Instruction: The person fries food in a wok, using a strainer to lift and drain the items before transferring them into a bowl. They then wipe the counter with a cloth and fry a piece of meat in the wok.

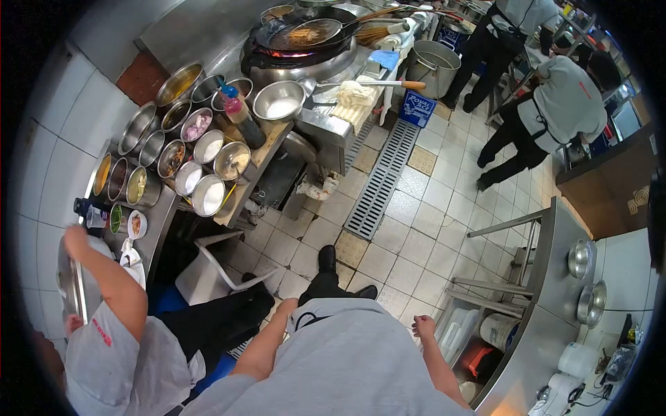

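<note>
My left hand (pixel 286 306) hangs beside my grey shirt, and its fingers are mostly hidden from view. It is nearest to the dark trousers (pixel 215 324) of a seated co-worker and a white plastic chair (pixel 201 274). On the other side, my right hand (pixel 422 326) hangs in the air with its fingers curled in and nothing visible in them. Close to it is the steel counter (pixel 517 353), whose lower shelf holds white plastic containers (pixel 454 333) and a white bucket (pixel 498 331). Neither hand appears to touch any of these things.
Metal bowls of ingredients (pixel 208 195) crowd the left counter near a squeeze bottle (pixel 243 121). A lit wok stove (pixel 298 59) stands beyond, with a ladle (pixel 374 84) lying near it. A drain grate (pixel 381 184) crosses the tiled floor. Two people (pixel 565 100) stand at the upper right.
</note>
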Motion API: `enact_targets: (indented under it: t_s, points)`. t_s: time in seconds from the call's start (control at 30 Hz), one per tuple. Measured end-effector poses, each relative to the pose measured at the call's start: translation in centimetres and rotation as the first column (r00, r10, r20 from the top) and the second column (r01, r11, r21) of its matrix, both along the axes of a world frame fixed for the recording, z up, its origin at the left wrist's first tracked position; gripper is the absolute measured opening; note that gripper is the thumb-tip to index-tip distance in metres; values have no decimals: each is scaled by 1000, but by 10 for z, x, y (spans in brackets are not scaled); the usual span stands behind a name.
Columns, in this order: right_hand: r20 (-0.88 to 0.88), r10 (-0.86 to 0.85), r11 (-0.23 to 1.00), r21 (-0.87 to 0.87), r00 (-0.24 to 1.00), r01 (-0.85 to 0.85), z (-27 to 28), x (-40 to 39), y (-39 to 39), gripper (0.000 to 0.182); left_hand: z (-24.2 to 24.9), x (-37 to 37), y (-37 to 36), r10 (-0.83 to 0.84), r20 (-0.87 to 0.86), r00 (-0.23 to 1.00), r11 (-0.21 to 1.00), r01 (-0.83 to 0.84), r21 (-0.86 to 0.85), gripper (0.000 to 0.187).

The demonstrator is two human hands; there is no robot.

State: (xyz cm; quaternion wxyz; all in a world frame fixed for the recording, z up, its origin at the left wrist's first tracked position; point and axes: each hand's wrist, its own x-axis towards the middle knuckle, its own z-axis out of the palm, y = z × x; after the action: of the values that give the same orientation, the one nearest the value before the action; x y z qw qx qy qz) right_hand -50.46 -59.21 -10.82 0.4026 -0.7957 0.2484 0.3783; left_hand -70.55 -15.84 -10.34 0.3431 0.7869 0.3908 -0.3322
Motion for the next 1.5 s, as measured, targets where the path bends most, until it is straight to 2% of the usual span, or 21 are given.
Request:
enact_targets:
  t_s: [0.03, 0.07, 0.13, 0.23, 0.33, 0.4, 0.47, 0.57, 0.73, 0.8, 0.93, 1.03, 1.1, 1.17, 1.23, 1.3, 1.37, 1.43, 1.5]
  points:
    - [15, 16, 1000, -12, 1000, -15, -3, 2, -2, 19, -13, 3, 1, -13, -84, 996, 998, 18, 56, 29]
    - [31, 28, 999, -25, 999, -27, -3, 3, -4, 19, -16, 4, 3, -21, -86, 996, 998, 26, 55, 29]
    - [45, 14, 1000, -8, 999, -13, -2, 1, -10, 20, -21, 12, 8, -34, 55, 998, 998, 30, 63, 26]
    - [73, 8, 1000, 2, 997, -8, -6, -7, -23, 22, 0, 37, 4, -4, 76, 997, 994, -4, 106, 25]
    - [89, 29, 999, -35, 996, -26, -18, -21, -39, 24, 7, 56, 0, -88, 113, 990, 994, 79, 81, 24]
    - [98, 48, 997, -60, 994, -42, -16, -30, -41, 24, 11, 68, -7, -89, 123, 988, 993, 79, 83, 23]
    - [163, 239, 959, -192, 957, -207, -8, -39, -48, 26, 5, 74, -13, -72, 161, 984, 995, 59, 86, 22]
    - [230, 319, 932, -255, 920, -259, -24, -54, -66, 28, 7, 79, -19, -101, 175, 979, 991, 84, 104, 22]
    - [210, 287, 943, -236, 935, -236, -35, -51, -74, 29, 4, 76, -24, -113, 144, 983, 991, 102, 83, 25]
    - [229, 365, 913, -278, 902, -299, -20, -42, -66, 30, 0, 71, -25, -136, 119, 984, 989, 129, 67, 26]
    - [259, 316, 944, -176, 913, -277, 0, -27, -51, 29, -2, 67, -28, -64, 111, 992, 997, 58, 56, 25]
    - [270, 381, 921, -202, 884, -334, -16, -20, -55, 31, -2, 62, -29, 31, 183, 983, 996, -46, 77, 26]
    - [203, 271, 960, -123, 941, -250, -35, -16, -57, 27, 5, 59, -31, 38, 167, 985, 996, -51, 71, 26]
    - [205, 264, 964, -70, 943, -255, -60, -10, -64, 24, 1, 46, -28, -2, 190, 982, 998, -9, 59, 29]
    - [192, 256, 966, -21, 948, -256, -43, -3, -47, 23, -9, 34, -29, -10, 120, 993, 999, 5, 47, 29]
    - [148, 334, 941, -98, 931, -323, -35, 4, -47, 25, -22, 21, -29, 14, 63, 998, 999, -16, 32, 31]
    - [149, 378, 921, -158, 913, -356, -4, 13, -30, 31, -35, 16, -32, 15, 15, 1000, 1000, -15, 3, 32]
    - [161, 363, 930, -116, 918, -348, 8, 21, -20, 22, -43, 13, -31, 16, -64, 998, 997, -20, -71, 33]
    - [165, 365, 930, -121, 917, -348, 26, 28, -12, 21, -26, 25, -30, 3, -94, 996, 998, -10, -68, 34]
